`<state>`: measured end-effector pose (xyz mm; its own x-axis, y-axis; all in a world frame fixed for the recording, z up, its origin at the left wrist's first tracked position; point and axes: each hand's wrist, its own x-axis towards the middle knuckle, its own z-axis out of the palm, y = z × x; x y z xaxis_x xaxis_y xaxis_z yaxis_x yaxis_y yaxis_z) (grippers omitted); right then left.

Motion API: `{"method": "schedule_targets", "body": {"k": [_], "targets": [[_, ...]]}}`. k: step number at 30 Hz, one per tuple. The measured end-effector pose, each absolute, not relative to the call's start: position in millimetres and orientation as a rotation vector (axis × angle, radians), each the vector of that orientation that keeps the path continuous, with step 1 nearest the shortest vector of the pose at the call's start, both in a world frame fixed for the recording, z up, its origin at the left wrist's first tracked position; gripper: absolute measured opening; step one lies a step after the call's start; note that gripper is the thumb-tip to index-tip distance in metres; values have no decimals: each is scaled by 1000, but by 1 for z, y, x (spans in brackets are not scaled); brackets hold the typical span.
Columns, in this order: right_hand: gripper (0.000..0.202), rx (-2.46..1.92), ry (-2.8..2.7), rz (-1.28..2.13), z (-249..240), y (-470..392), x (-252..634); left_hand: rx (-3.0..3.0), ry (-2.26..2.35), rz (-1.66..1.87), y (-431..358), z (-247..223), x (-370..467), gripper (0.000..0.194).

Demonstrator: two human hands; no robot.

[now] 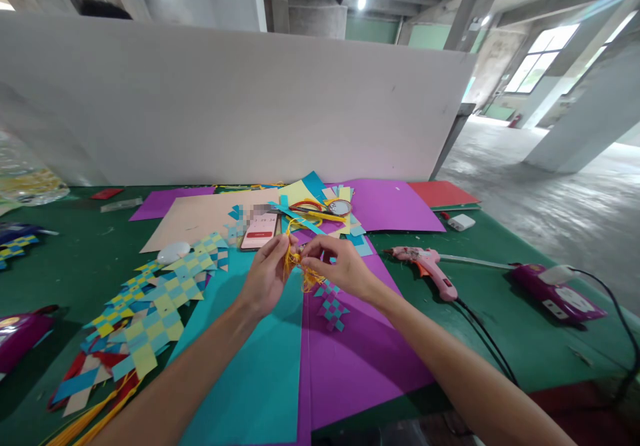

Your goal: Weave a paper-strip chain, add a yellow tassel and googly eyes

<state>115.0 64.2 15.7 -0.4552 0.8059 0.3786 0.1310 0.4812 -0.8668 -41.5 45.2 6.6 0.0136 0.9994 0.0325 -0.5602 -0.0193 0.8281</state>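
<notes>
Both hands meet over the middle of the table, working a bunch of yellow tassel cord (311, 279). My left hand (267, 273) pinches the cord between thumb and fingers. Bent fingers of my right hand (340, 263) grip the same strands from the other side. Loose ends dangle below the fingertips. Just under them a small woven paper piece (333, 309), teal and purple checked, lies on a purple sheet (365, 366). A teal sheet (245, 373) lies beneath my left forearm. Behind the hands are a phone (260, 228) and scissors (320, 211) among paper strips.
At left lie several woven paper pieces (165, 299), a white oval object (173, 253) and yellow tassels (95, 419). A pink glue gun (425, 266) with its cord rests at right, near a purple power strip (555, 293). A white partition (240, 106) stands behind the table.
</notes>
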Motion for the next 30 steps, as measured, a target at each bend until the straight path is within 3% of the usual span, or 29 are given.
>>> {"method": "schedule_targets", "body": {"k": [11, 21, 24, 26, 30], "targets": [[13, -574, -2246, 367, 6, 63, 115, 464, 859, 1467, 51, 7, -42, 8], [23, -331, -2474, 46, -1, 44, 100, 451, 942, 1646, 65, 3, -60, 11], [20, -399, -2428, 222, 2, 48, 103, 500, 917, 1694, 67, 8, -64, 14], [17, -662, -2181, 455, 7, 58, 110, 712, 860, 1511, 61, 8, -58, 22], [32, -1008, -1745, 796, 16, 76, 124, 942, 821, 1318, 45, 5, -41, 27]]}}
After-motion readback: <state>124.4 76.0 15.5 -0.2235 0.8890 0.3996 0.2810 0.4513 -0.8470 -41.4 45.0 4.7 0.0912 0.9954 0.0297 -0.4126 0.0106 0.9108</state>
